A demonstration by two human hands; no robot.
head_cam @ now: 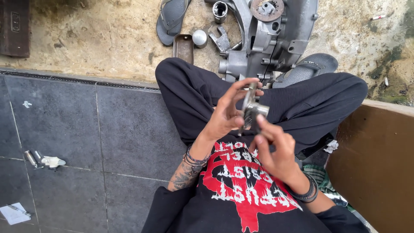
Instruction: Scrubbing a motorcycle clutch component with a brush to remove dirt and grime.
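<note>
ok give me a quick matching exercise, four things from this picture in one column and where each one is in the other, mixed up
Things:
1. small metal part
2. engine casing
3. grey sandal
4. sheet of paper with a pen

Places:
A. on the dark tiles at the lower left
B. on the sandy ground, left of the metal tin
C. held between the left hand and the right hand
D. on the ground beyond the knees

Pairs: 1-C, 2-D, 3-B, 4-A
</note>
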